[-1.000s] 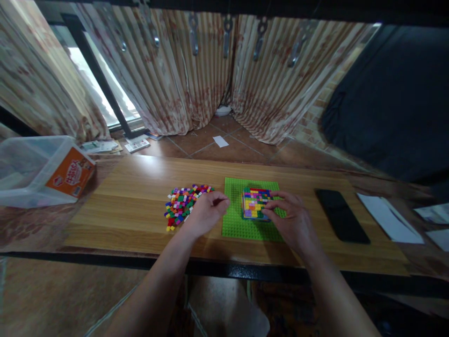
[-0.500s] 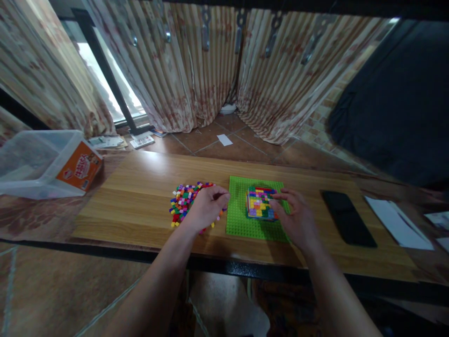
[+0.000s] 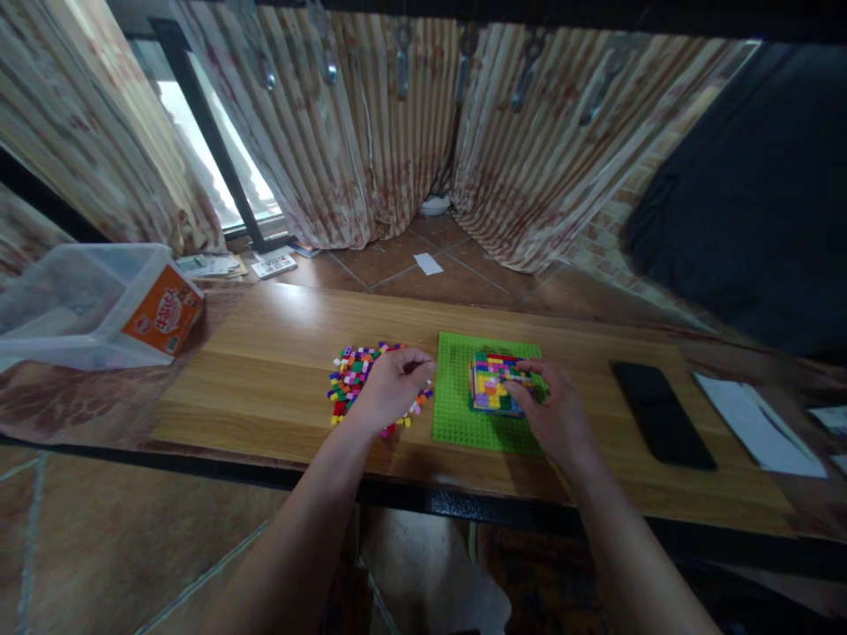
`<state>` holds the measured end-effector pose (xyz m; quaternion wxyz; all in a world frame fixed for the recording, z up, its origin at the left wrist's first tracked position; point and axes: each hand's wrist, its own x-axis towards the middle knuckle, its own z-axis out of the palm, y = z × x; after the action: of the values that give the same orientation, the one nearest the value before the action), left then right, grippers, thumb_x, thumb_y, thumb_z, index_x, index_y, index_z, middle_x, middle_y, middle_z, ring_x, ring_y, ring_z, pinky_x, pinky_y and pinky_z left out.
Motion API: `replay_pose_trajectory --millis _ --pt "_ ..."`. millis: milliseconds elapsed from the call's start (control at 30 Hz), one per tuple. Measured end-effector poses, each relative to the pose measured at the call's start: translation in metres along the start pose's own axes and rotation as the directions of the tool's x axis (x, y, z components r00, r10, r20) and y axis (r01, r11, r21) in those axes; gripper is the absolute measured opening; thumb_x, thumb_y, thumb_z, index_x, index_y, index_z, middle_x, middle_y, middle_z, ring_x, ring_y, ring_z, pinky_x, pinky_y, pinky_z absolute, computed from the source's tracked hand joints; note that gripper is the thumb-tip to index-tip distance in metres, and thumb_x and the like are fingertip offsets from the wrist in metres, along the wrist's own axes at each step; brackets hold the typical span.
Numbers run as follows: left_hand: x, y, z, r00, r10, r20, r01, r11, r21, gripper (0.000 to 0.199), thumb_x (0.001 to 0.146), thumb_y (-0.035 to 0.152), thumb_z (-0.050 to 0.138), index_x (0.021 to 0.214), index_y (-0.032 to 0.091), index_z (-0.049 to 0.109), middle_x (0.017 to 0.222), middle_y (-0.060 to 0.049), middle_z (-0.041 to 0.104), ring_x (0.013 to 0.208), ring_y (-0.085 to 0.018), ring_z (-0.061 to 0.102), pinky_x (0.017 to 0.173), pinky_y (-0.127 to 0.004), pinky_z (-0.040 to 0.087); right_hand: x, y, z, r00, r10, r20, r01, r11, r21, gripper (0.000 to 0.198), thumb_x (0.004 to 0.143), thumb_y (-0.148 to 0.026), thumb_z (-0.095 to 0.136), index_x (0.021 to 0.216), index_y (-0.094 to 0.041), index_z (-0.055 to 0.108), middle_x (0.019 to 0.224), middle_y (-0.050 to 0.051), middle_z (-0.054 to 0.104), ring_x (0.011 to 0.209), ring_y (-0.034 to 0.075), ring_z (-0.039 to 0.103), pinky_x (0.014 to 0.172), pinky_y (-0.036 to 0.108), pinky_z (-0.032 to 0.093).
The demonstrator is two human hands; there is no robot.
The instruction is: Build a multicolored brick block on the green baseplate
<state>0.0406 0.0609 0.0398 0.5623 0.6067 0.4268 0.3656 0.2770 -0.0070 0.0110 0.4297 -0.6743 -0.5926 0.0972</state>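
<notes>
My left hand (image 3: pixel 395 388) hovers over the right side of a pile of small coloured toy bricks (image 3: pixel 348 379). Its thumb and fingers are pinched together, and whatever they may hold is too small to make out. A green studded baseplate (image 3: pixel 453 423) lies to the right of the pile. On it stands a boxy multicoloured brick structure (image 3: pixel 490 388), its top a patchwork of yellow, purple, pink and green. My right hand (image 3: pixel 559 410) reaches over the structure's right side, thumb and fingers apart, fingertips at its top. This hand hides the structure's right edge.
A black phone (image 3: pixel 662 414) and white paper (image 3: pixel 758 423) lie right of the baseplate on the wooden table (image 3: pixel 265 388). A clear plastic bin (image 3: pixel 99 300) with an orange label stands at the left. Behind the table hang striped curtains (image 3: pixel 371 159).
My right hand's fingers have shifted slightly over the structure's top, opening a gap through which green shows. My left hand stays pinched over the pile. The whole view has shifted slightly.
</notes>
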Motion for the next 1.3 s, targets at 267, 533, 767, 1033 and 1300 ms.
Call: replay_pose_trajectory --millis 267,533,767,1033,1300 --pt "-0.006 0.009 -0.036 0.998 0.059 0.03 -0.062 0.992 0.111 0.011 0.077 0.023 0.063 0.078 0.014 0.07 0.072 -0.002 0.065 0.065 -0.011 0.056 0.062 -0.022 0.043 -0.001 -0.021 -0.008 0.992 -0.06 -0.107 0.055 0.997 -0.047 0.026 0.086 -0.043 0.06 0.099 -0.022 0.068 0.115 0.012 0.063 0.111 0.029 0.057 0.098 0.049 0.043" --pt "-0.015 -0.002 -0.049 0.989 0.095 0.114 -0.138 0.871 0.472 0.013 0.069 0.011 0.06 0.072 0.018 0.07 0.067 -0.002 0.068 0.061 -0.014 0.058 0.058 -0.023 0.043 -0.033 -0.077 0.033 0.919 -0.275 0.284 0.248 0.96 0.127 0.014 0.092 -0.025 0.053 0.089 -0.026 0.066 0.087 0.003 0.069 0.084 0.02 0.064 0.077 0.034 0.05" --pt "-0.02 0.008 -0.044 0.988 -0.021 0.156 -0.115 0.583 0.805 0.028 0.068 0.006 0.056 0.084 0.02 0.074 0.078 -0.004 0.072 0.074 -0.019 0.065 0.069 -0.027 0.048 -0.043 -0.087 0.068 0.893 -0.241 0.381 0.275 0.961 -0.038 0.013 0.09 -0.017 0.053 0.087 -0.021 0.065 0.09 0.005 0.068 0.087 0.021 0.062 0.079 0.033 0.046" --pt "-0.018 0.004 -0.043 0.99 -0.021 0.139 -0.11 0.501 0.859 0.03 0.071 0.007 0.055 0.092 0.019 0.072 0.09 -0.006 0.073 0.084 -0.02 0.067 0.076 -0.027 0.05 -0.043 -0.085 0.082 0.911 -0.213 0.354 0.269 0.956 -0.118 0.011 0.088 -0.018 0.055 0.084 -0.021 0.064 0.089 0.006 0.068 0.089 0.022 0.061 0.081 0.033 0.046" --pt "-0.016 0.001 -0.047 0.983 -0.017 0.182 -0.141 0.559 0.817 0.03 0.066 0.003 0.053 0.086 0.018 0.068 0.082 -0.004 0.07 0.072 -0.017 0.062 0.064 -0.025 0.044 -0.039 -0.093 0.07 0.942 -0.255 0.22 0.248 0.967 0.058 0.019 0.09 -0.013 0.048 0.085 -0.021 0.065 0.09 0.005 0.067 0.087 0.017 0.063 0.079 0.03 0.049"
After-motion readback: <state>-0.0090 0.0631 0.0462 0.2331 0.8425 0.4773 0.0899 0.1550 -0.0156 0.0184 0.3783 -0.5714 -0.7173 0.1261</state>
